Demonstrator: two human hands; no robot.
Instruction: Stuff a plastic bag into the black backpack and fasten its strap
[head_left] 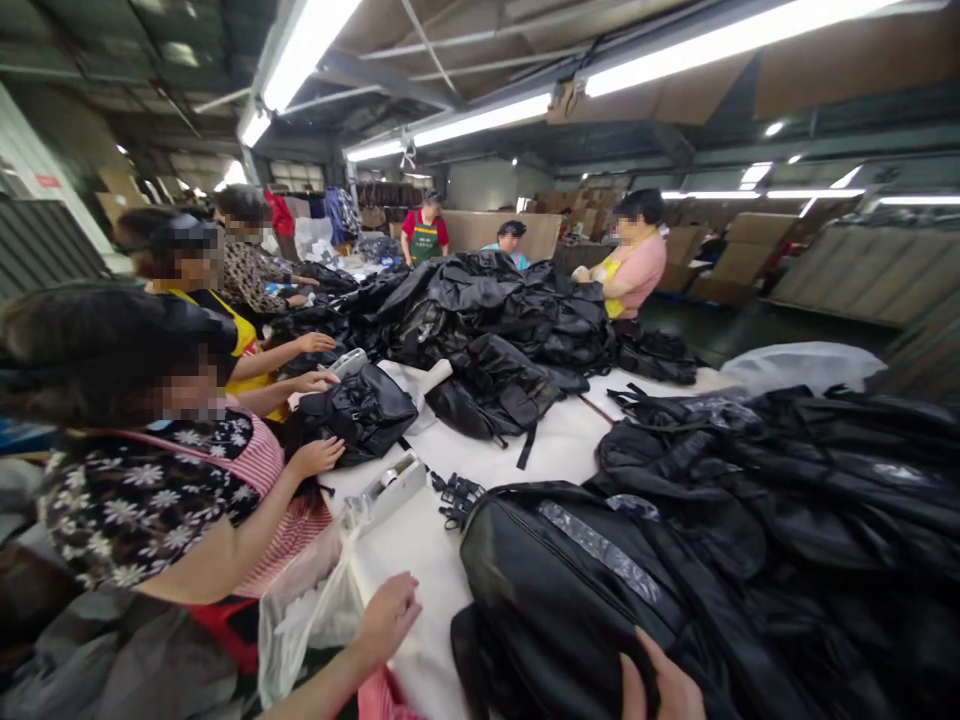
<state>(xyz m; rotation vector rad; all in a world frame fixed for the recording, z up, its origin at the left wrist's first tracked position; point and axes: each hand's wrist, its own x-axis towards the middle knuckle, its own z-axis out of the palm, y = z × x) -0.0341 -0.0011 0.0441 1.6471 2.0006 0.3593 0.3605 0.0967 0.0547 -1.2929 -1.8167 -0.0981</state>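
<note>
A: Why is the right hand [664, 680] pressed on the black backpack [570, 590]?

B: It pins it flat at the surface's [420, 540] near edge. The left hand [388, 615], loosely curled and holding nothing, rests beside the clear plastic bag [311, 600].

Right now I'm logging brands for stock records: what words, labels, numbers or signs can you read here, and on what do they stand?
None can be read.
Red sign on the far left wall: too small and blurred.
Black backpack under the right hand: no legible label; its grey strip shows no text.
Clear plastic bag by the left hand: no print visible.
Cardboard boxes at the back: no readable marks.
</note>
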